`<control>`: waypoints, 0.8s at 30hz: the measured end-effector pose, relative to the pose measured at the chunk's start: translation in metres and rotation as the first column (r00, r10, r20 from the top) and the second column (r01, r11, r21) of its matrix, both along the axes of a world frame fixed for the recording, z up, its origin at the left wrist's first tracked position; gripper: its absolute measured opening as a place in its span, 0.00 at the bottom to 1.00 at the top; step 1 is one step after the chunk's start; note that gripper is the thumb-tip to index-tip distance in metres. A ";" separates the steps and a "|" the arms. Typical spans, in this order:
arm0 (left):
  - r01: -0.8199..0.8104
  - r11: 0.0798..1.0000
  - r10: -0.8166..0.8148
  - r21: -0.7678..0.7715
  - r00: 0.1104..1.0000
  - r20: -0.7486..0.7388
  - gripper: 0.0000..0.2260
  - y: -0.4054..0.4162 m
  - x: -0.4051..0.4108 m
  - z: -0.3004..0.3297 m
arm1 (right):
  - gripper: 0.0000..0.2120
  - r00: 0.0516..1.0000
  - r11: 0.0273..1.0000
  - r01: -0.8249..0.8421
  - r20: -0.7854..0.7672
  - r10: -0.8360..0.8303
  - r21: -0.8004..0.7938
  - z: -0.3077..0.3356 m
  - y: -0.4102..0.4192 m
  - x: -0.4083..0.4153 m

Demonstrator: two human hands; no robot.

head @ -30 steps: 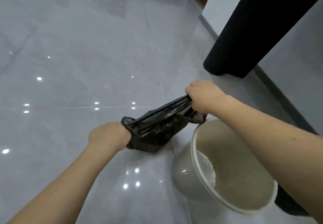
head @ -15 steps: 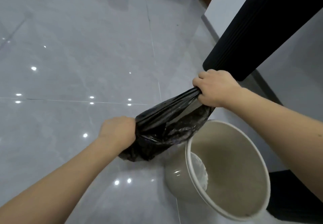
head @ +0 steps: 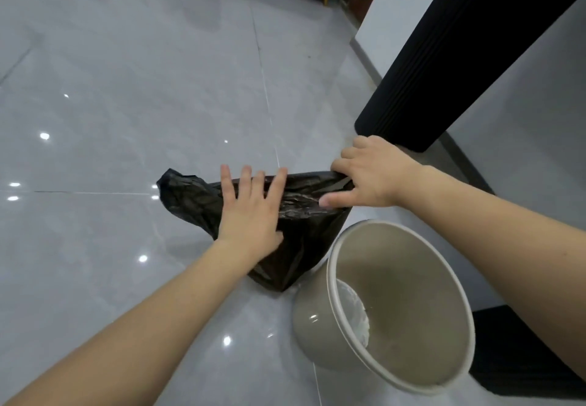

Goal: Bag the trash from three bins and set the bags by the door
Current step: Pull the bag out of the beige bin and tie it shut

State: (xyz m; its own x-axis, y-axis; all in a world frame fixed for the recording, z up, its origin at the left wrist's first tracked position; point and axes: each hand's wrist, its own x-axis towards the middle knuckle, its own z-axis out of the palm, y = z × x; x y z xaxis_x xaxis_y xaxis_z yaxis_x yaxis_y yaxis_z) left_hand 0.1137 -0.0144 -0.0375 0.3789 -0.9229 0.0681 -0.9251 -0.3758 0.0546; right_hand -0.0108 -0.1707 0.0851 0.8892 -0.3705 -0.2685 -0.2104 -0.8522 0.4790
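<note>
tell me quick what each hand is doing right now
Left hand: open, fingers straight, lying flat on the black bag.
Right hand: pinching the bag's top edge.

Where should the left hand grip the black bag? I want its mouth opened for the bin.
Probably the black bag's free upper edge at its left corner, coming from above. The right hand already pinches the right end of that edge, while the left hand only lies flat on the plastic. Pulling the two ends apart should open it toward the beige bin.
</note>
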 end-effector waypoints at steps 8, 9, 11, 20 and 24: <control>0.053 0.997 -0.025 0.049 0.892 -0.450 0.03 -0.024 0.052 -0.012 | 0.28 0.998 0.989 0.021 -0.047 -0.028 -0.143 -0.011 0.006 -0.023; 0.009 1.000 -0.015 -0.013 0.860 -0.510 0.04 -0.025 0.056 -0.007 | 0.31 0.995 0.985 0.095 -0.005 -0.097 -0.145 -0.012 0.006 -0.023; -0.033 0.993 -0.029 -0.109 0.851 -0.524 0.06 -0.025 0.064 0.009 | 0.41 0.979 0.974 0.202 0.030 -0.199 -0.107 -0.016 0.011 -0.017; 0.018 0.997 0.002 0.082 0.972 -0.235 0.03 0.008 0.079 0.036 | 0.13 0.919 0.900 0.382 0.013 -0.393 0.210 -0.066 0.042 0.058; 0.008 0.813 0.085 0.582 0.987 -0.133 0.09 0.035 0.072 0.006 | 0.14 0.928 0.921 0.371 -0.010 -0.372 0.123 -0.080 0.047 0.069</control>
